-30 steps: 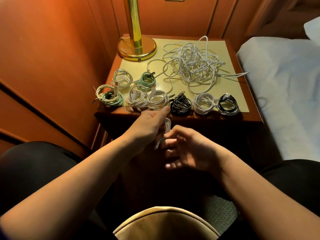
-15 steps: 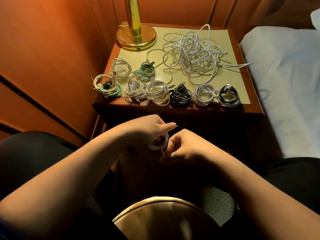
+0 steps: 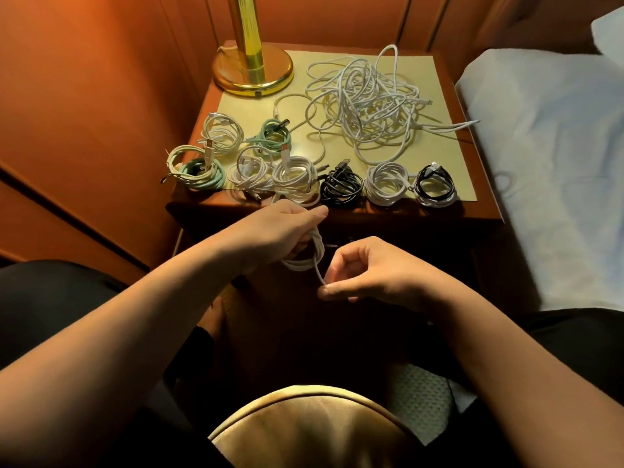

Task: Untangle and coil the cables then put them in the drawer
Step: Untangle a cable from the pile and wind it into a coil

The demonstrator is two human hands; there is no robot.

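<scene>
In front of the nightstand (image 3: 388, 216), the left hand (image 3: 280, 231) has its fingers curled round a small white cable coil (image 3: 309, 255), held in the air just below the tabletop's near edge. The right hand (image 3: 368, 275) pinches the coil's loose end between thumb and forefinger. On the yellow mat (image 3: 442, 96), finished coils (image 3: 297, 179) line the near edge; a tangled white heap (image 3: 368, 103) lies farther back, right of the brass lamp base (image 3: 253, 70).

Both forearms forward, left hand (image 3: 280, 231) apparently curled closed, right hand (image 3: 374, 275) with thumb and fingers pinched.
</scene>
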